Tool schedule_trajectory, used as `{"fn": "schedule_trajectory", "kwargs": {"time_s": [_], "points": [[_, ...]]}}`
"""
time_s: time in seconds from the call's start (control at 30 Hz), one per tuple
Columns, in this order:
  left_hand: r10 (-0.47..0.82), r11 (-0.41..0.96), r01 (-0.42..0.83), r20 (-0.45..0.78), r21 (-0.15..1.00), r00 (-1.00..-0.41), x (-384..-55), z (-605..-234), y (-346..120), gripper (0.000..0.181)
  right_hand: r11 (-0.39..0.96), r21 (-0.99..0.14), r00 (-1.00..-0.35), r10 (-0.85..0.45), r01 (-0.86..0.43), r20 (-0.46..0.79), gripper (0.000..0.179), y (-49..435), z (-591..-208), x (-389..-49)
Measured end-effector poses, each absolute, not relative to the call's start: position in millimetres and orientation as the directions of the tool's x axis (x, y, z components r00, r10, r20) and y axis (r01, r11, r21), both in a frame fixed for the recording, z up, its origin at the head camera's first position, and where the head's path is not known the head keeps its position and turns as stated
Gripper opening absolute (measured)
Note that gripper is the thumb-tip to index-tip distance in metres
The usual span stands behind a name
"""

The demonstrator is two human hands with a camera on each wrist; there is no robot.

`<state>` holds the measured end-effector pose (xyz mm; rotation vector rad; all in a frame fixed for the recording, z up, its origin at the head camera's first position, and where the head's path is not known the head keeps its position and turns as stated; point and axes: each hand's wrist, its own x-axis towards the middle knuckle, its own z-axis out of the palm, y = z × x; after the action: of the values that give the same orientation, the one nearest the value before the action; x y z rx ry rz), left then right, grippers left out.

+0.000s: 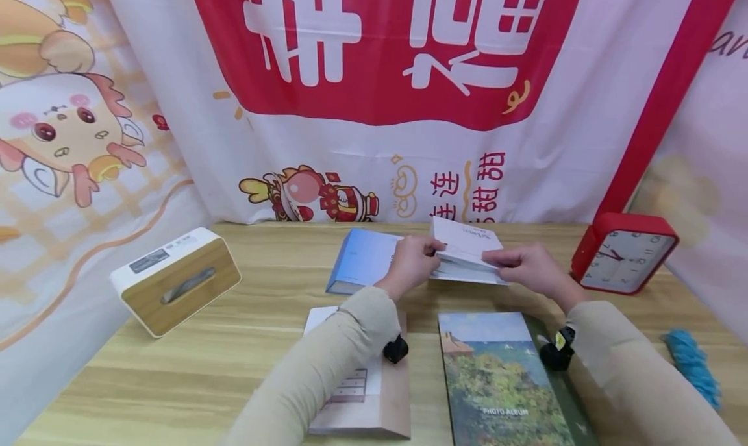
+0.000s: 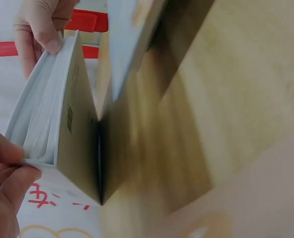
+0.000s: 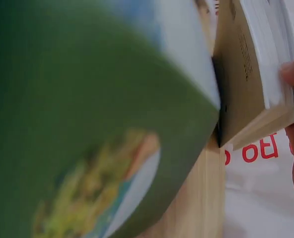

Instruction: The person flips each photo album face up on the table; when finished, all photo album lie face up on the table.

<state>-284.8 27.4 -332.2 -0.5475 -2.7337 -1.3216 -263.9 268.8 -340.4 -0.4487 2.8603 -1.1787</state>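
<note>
A white photo album (image 1: 464, 238) is held a little above the far part of the table, slightly tilted, its lower edge towards me. My left hand (image 1: 411, 264) pinches its left side, thumb and fingers at the corner in the left wrist view. On the opposite side, my right hand (image 1: 533, 271) grips it with the thumb near the page edges. The left wrist view shows the thick page block (image 2: 46, 109) between the covers, with a barcode on the back cover (image 2: 77, 124). Beside my left hand lies a blue album (image 1: 365, 258), partly hidden by that hand.
Nearer me lie a pale album (image 1: 393, 394), partly under my left sleeve, and a green photo album (image 1: 497, 374) with a painted garden cover. A red clock (image 1: 625, 254) stands right, blue yarn (image 1: 692, 365) lies near it. A white-and-wood box (image 1: 178, 280) stands left.
</note>
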Motion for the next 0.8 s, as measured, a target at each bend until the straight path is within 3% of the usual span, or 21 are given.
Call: {"fn": "schedule_trajectory", "kwargs": {"time_s": [0.1, 0.43, 0.8], "points": [[0.257, 0.552, 0.275, 0.153, 0.787, -0.954, -282.8, -337.5, 29.6, 0.027, 0.686, -0.672, -0.949, -0.302, -0.279, 0.085, 0.034, 271.2, -342.1, -264.6], [0.249, 0.511, 0.263, 0.152, 0.818, -0.957, -275.6, -353.1, 41.1, 0.032, 0.692, -0.685, -0.945, -0.328, -0.227, -0.018, 0.036, 282.6, -349.2, -266.4], [0.212, 0.691, 0.283, 0.189, 0.665, -0.959, -264.0, -364.4, 52.9, 0.030, 0.721, -0.668, -0.948, -0.309, -0.185, -0.070, 0.038, 284.0, -360.3, -270.2]]}}
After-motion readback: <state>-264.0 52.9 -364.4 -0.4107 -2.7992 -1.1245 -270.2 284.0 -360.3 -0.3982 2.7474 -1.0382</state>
